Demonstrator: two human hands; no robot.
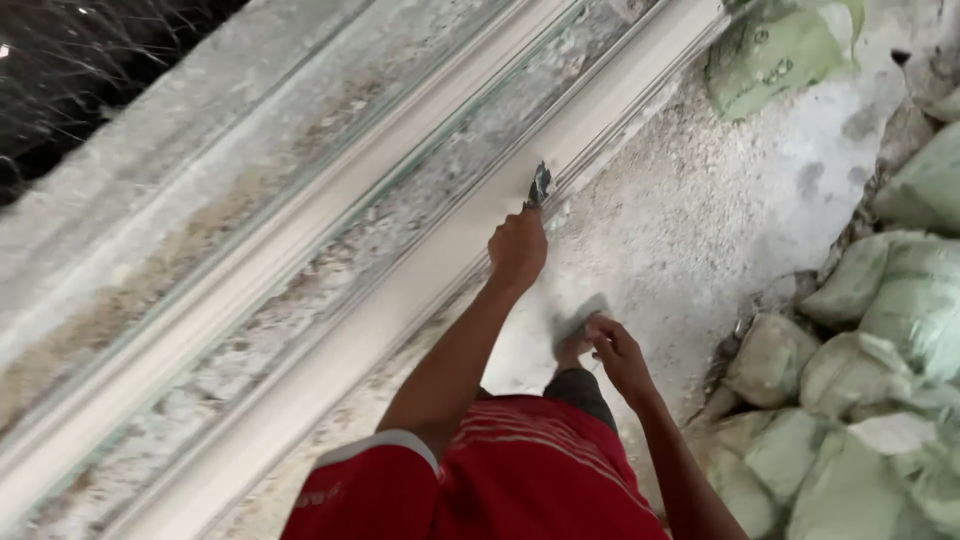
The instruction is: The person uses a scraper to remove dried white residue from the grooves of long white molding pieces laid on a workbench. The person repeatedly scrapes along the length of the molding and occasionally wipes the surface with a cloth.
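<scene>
- Up against the long white moulding (pixel 330 300), a small scraping tool (pixel 540 185) touches the edge with its dark metal blade, where the moulding meets the rough floor.
- Its handle is hidden inside the left hand (pixel 518 248). That grip is clenched tight around the tool, arm stretched out, so the blade can press hard on the edge.
- Closer to the body, the right hand (pixel 618 350) grasps a flat grey pad (pixel 578 322) with its fingers. It looks like a sanding block or a small board, but I cannot tell which. It is held low, near the knee, close enough to use.
- The moulding runs slanted across the view in smooth, pale ridges. Between the ridges the surface is patchy grey and crumbly.
- White dust and grit cover the floor (pixel 700 200), so it looks chalky and bumpy.
- Soft, lumpy pale green sacks (pixel 880 340) are piled at the right side, well apart from both hands.
- The person wears a red shirt (pixel 500 470) with a white sleeve band.
</scene>
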